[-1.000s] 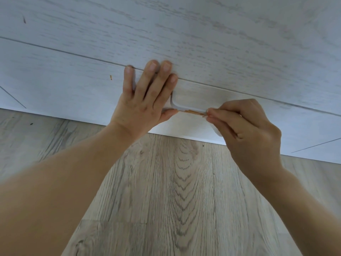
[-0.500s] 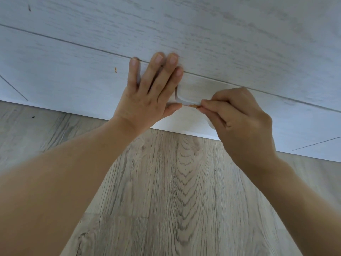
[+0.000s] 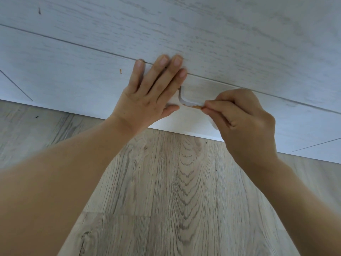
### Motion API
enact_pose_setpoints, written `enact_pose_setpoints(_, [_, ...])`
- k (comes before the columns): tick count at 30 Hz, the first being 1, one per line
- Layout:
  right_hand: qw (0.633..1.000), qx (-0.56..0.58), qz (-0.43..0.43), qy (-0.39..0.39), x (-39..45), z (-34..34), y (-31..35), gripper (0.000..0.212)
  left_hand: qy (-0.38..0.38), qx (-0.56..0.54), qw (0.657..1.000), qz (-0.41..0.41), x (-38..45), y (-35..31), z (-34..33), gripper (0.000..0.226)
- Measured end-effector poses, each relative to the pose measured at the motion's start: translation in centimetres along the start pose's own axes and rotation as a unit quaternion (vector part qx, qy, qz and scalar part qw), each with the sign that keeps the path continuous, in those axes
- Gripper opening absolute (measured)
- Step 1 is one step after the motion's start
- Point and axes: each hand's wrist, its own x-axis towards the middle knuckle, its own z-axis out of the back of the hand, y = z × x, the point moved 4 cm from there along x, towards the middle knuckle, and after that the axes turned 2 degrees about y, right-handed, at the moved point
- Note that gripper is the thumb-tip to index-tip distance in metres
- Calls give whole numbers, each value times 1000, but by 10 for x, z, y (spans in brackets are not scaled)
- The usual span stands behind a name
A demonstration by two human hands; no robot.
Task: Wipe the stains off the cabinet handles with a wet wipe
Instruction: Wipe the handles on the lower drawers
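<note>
A recessed handle (image 3: pixel 184 101) is cut into the white wood-grain cabinet front (image 3: pixel 73 74), with an orange stain (image 3: pixel 196 107) along its lower edge. My left hand (image 3: pixel 149 97) lies flat on the cabinet front with fingers straight, covering the handle's left end. My right hand (image 3: pixel 241 119) is curled and pinches a white wet wipe (image 3: pixel 213 126), of which only a small fold shows below the fingers. Its fingertips press on the handle's edge just right of the stain.
A small orange spot (image 3: pixel 120 71) marks the cabinet front left of my left hand, and a dark fleck (image 3: pixel 39 11) sits higher up. Grey wood-look floor (image 3: pixel 175 191) runs below the cabinet's bottom edge. Thin seams cross the cabinet panels.
My right hand slid left along the handle's edge towards my left thumb, then back to the right a little. My left hand stayed flat on the cabinet.
</note>
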Motion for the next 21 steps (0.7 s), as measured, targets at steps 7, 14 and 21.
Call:
enact_pose_setpoints(7, [1000,-5,6,4,3,-3,5,5,-8,18,1000,1,-1,-2,-4,93])
enact_pose_setpoints(14, [1000,2,-10,-18,3,-1,5,7,-9,12,1000,2,-1,-4,-6,93])
enact_pose_setpoints(21, [999,-23,7,-31,1,-2,6,6,-11,10,1000,3,-2,-5,-6,94])
